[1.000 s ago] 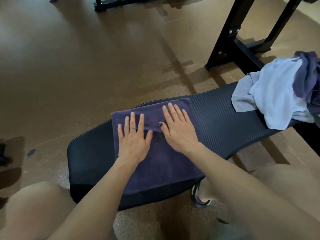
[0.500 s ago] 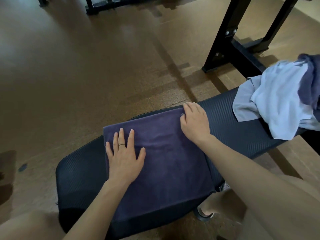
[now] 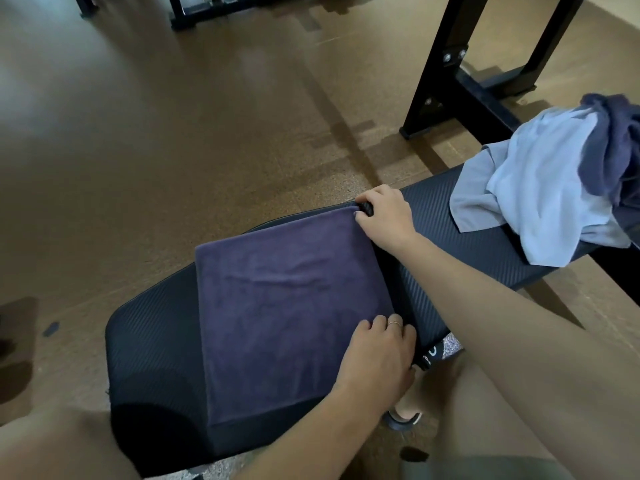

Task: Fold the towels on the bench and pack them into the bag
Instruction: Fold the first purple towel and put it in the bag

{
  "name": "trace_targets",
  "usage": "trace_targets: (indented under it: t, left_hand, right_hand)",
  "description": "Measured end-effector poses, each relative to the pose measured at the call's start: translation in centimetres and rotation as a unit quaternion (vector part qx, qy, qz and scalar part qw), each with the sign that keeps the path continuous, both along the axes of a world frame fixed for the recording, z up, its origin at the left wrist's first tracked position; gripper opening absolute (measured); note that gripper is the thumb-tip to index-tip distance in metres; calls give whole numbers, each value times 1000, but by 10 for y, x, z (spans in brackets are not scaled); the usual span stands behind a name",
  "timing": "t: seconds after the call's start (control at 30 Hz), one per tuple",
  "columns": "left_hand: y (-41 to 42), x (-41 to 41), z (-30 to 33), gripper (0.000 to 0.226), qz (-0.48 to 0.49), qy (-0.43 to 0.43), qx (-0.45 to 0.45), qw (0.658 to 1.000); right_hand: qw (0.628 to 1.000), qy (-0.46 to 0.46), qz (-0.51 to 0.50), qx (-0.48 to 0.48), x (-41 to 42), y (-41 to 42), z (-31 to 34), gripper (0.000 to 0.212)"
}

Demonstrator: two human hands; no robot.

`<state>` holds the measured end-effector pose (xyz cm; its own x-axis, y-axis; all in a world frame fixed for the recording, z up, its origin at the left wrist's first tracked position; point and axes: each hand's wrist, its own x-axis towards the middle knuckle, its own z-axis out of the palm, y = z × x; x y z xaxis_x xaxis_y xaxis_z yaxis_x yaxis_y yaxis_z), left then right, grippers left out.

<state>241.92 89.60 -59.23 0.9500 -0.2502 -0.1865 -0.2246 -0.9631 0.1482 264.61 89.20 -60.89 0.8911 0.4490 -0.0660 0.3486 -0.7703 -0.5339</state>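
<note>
Head view is showing the left hand (image 3: 377,358) curling its fingers (image 3: 394,323) round the near right corner of the purple towel (image 3: 287,306) lying on the bench (image 3: 152,337), while the right hand (image 3: 384,216) is pinching the far corner. Both corners should be lifting together, keeping edges aligned for a square fold.

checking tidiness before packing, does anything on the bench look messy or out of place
Yes: the light blue towel and a darker one lie crumpled, unfolded, at the bench's far right end. The purple towel lies flat.
</note>
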Motion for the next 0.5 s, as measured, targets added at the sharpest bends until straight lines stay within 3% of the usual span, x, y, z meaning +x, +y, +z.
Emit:
trace_targets:
  t: [0.2, 0.37, 0.5]
  left_hand:
    - [-4, -2, -1, 27, 17, -24, -12, 1000]
    - [-6, -3, 9, 33, 15, 1, 31, 999]
    - [-3, -5, 27, 20, 61, 22, 4, 998]
  right_hand:
    - [999, -33, -5, 36, -5, -1, -9, 17]
    - [1000, -15, 17, 16, 1, 3, 1, 13]
    - [997, 38, 22, 66, 0, -2, 12, 6]
